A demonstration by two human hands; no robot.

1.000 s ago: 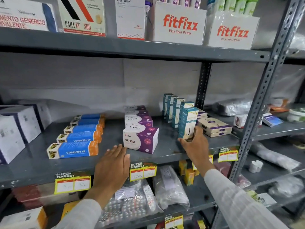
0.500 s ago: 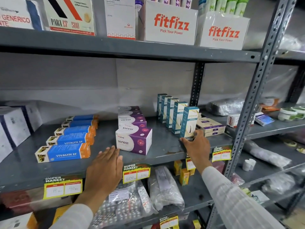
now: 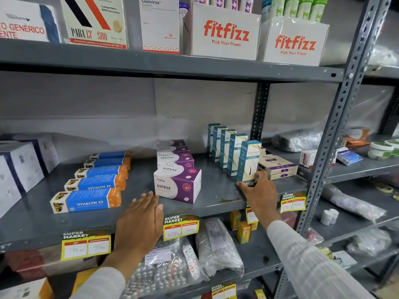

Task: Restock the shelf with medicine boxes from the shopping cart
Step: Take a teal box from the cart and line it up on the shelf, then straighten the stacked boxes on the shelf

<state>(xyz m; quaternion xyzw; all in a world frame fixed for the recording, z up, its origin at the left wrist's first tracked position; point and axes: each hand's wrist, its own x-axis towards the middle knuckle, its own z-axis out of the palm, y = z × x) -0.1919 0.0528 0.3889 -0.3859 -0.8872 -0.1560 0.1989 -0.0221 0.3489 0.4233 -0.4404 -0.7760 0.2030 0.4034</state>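
Observation:
A row of tall teal medicine boxes [image 3: 224,145] stands on the grey middle shelf [image 3: 218,190]. My right hand [image 3: 260,190] grips the base of the front teal box [image 3: 248,160], which stands upright at the head of that row. My left hand [image 3: 140,221] lies flat and open on the shelf's front edge, its fingertips just short of the front purple Virest box [image 3: 177,184]. More Virest boxes line up behind it. The shopping cart is out of view.
Blue-and-orange Vivalyn EF boxes [image 3: 86,200] lie in a row at left, white boxes [image 3: 19,167] further left. Flat cream boxes [image 3: 277,166] sit right of the teal row. A perforated upright post [image 3: 336,134] bounds the shelf. Fitfizz cartons [image 3: 224,33] fill the shelf above.
My right hand has turned the front teal box face-forward and set it upright in line with the row. My left hand has stayed flat on the shelf edge.

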